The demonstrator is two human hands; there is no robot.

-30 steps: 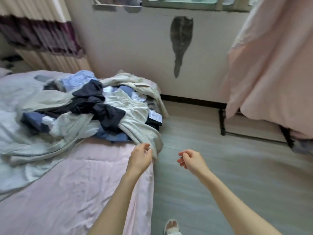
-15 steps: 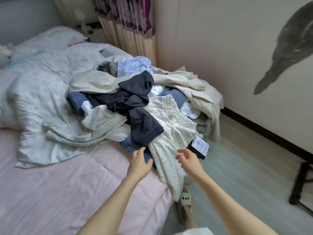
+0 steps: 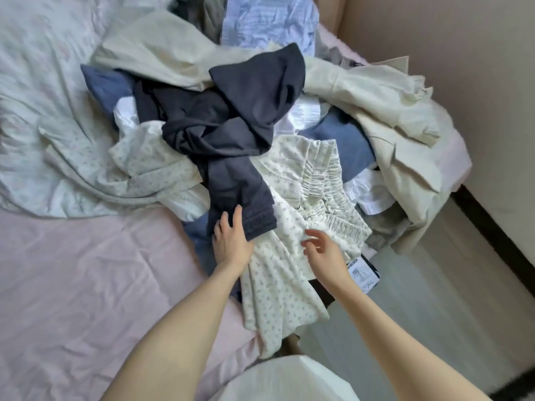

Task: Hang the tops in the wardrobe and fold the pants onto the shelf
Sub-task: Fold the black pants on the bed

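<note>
A heap of clothes lies on the bed's near right corner. On top is a dark navy garment, its ribbed cuff hanging toward me. Beneath it spreads a cream floral garment with a gathered waistband, trailing off the bed edge. My left hand lies flat with straight fingers on the navy cuff. My right hand hovers open, fingers loosely spread, just over the floral fabric. A beige jacket and a pale blue striped shirt lie farther back.
The bed has a pink sheet and a white floral duvet bunched at the left. A beige wall with a dark skirting board stands at the right, grey floor below. A paper tag hangs by my right wrist.
My view has swung left and down, closer to the clothes pile. Both hands reached forward; the left one now touches the navy cuff and the right one is over the floral garment.
</note>
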